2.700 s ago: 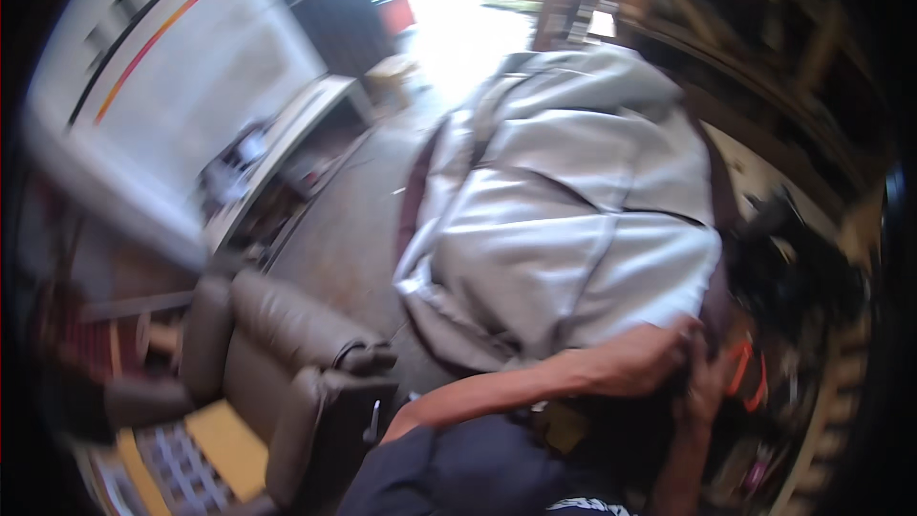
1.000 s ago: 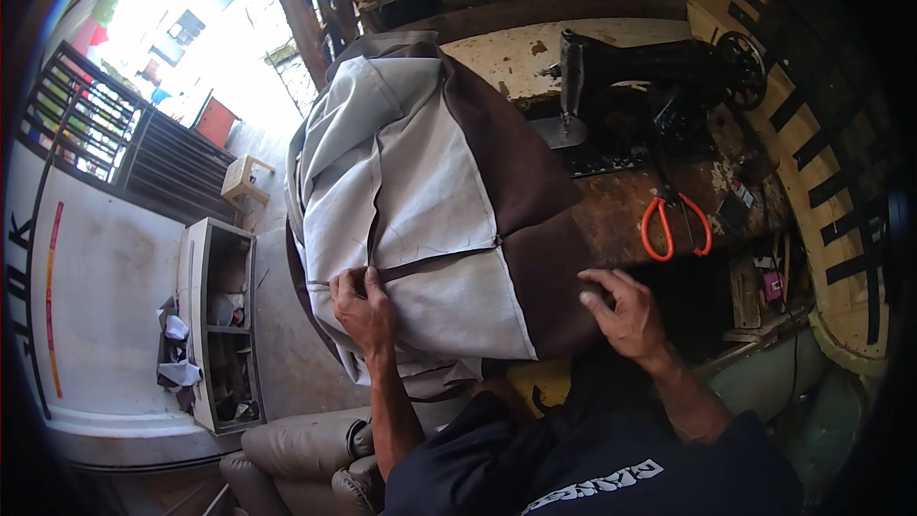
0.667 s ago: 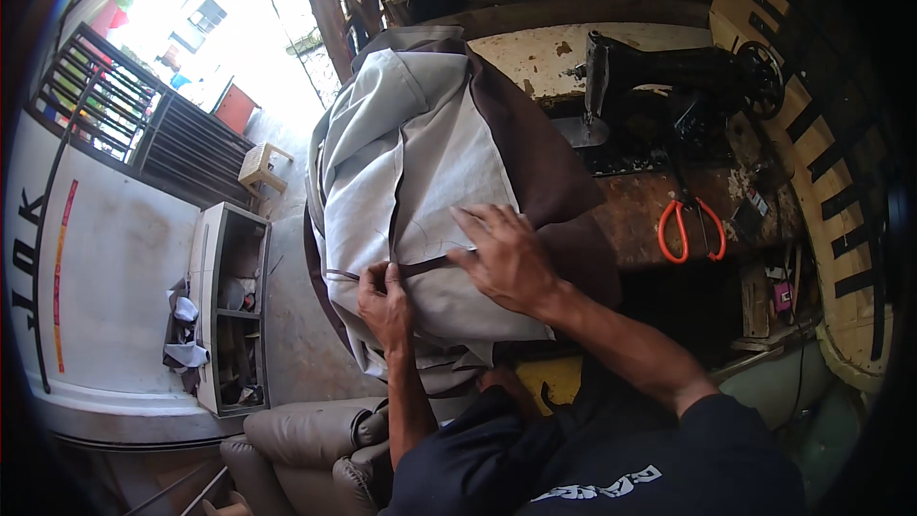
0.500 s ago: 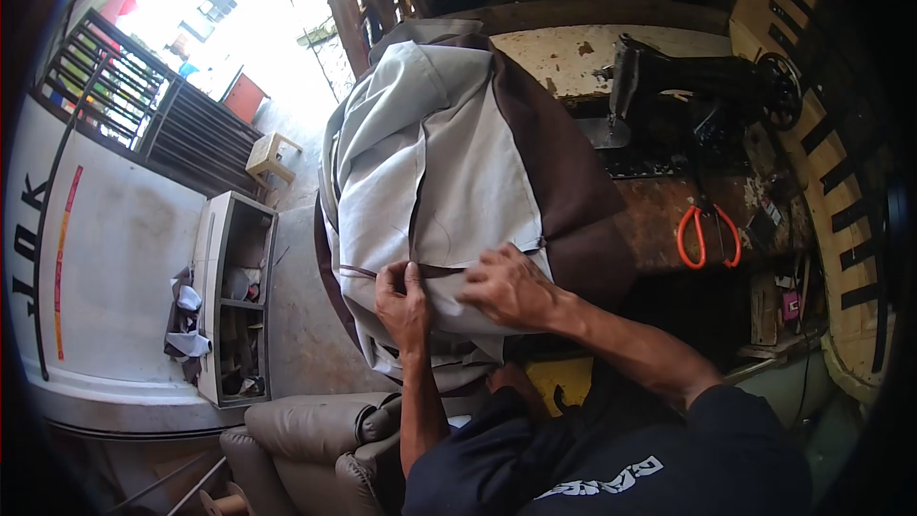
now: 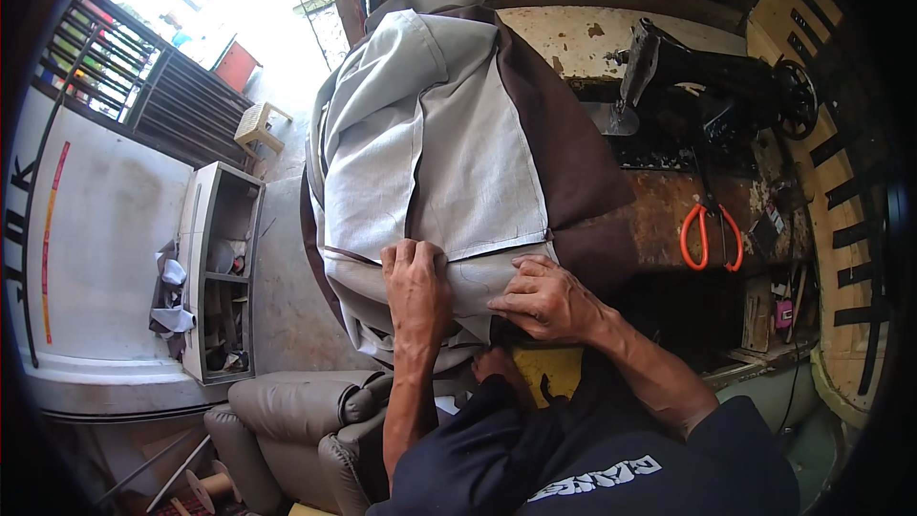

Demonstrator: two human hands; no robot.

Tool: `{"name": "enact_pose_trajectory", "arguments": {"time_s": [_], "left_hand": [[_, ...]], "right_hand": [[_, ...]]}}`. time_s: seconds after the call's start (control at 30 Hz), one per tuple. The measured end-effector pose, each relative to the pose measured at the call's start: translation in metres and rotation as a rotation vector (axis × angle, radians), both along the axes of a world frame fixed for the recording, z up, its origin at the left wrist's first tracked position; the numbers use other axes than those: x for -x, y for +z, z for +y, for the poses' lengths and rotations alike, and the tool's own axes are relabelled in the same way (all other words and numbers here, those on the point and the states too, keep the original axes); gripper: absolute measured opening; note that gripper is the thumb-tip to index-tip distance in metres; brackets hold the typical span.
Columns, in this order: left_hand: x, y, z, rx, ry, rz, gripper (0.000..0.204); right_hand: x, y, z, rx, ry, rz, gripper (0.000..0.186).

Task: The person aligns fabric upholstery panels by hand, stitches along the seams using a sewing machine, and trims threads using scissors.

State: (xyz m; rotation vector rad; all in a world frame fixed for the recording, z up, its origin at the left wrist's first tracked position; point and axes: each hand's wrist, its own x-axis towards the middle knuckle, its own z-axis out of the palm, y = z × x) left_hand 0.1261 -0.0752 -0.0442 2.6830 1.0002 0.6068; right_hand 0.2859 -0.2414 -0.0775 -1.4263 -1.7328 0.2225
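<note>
A large sewn fabric piece (image 5: 468,172), pale grey on its upturned side with dark brown panels (image 5: 573,153), is bunched before me. A seam runs down its middle, and loose threads lie near its lower edge. My left hand (image 5: 416,291) is closed on that edge just below the seam, knuckles up, with its thumb hidden. Farther right, my right hand (image 5: 546,298) is closed with bent fingers on the grey fabric, near the corner of the stitched panel. Folds of the material hang below both hands.
To the right, a black sewing machine (image 5: 707,81) stands on a worn table (image 5: 659,205), with orange-handled scissors (image 5: 709,234) close by. At left are an open cabinet (image 5: 196,272) and a small stool (image 5: 258,127). A brown padded armchair (image 5: 296,430) sits at lower left.
My right hand has moved down and to the right along the fabric, and its fingers have bent in. My left hand has turned knuckles up over the edge. The whole view has shifted slightly.
</note>
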Motion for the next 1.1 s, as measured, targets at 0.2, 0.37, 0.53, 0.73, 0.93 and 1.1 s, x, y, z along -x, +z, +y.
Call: {"name": "enact_pose_trajectory", "arguments": {"time_s": [0.2,0.37,0.53,0.73,0.93,1.1], "left_hand": [[0.034,0.039,-0.010,0.598,-0.724,0.267,0.007],[0.025,0.073,-0.020,0.949,-1.007,-0.072,0.008],[-0.029,0.024,-0.017,0.031,-0.181,-0.311,0.014],[-0.022,0.009,-0.030,0.387,-0.161,-0.134,0.011],[-0.012,-0.001,-0.039,0.435,-0.173,-0.277,0.012],[-0.016,-0.001,-0.037,0.293,-0.011,-0.206,0.016]], "right_hand": [[-0.001,-0.005,-0.002,-0.015,-0.009,0.000,0.024],[-0.002,0.002,-0.005,0.004,0.021,0.057,0.026],[-0.020,0.031,-0.034,-0.016,-0.229,0.104,0.023],[-0.106,0.034,-0.109,0.298,-1.189,-0.369,0.039],[-0.124,0.021,-0.142,0.427,-1.149,-0.378,0.043],[-0.134,0.034,-0.165,0.539,-1.217,-0.302,0.055]]}}
